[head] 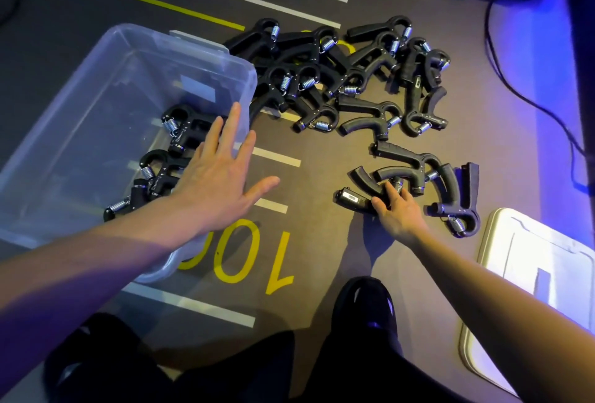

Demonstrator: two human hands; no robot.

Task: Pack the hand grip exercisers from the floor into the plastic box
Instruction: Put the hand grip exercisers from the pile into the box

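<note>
A clear plastic box stands on the floor at the left, with three black hand grip exercisers lying in its near right part. My left hand hovers flat over the box's right rim, fingers spread and holding nothing. Several more black exercisers lie in a loose heap on the floor beyond and to the right of the box. My right hand reaches down at the heap's near end, its fingers curled round one exercisers' handle.
The white box lid lies on the floor at the lower right. A black cable runs along the right side. White and yellow floor markings cross the carpet. My dark shoe stands below my right hand.
</note>
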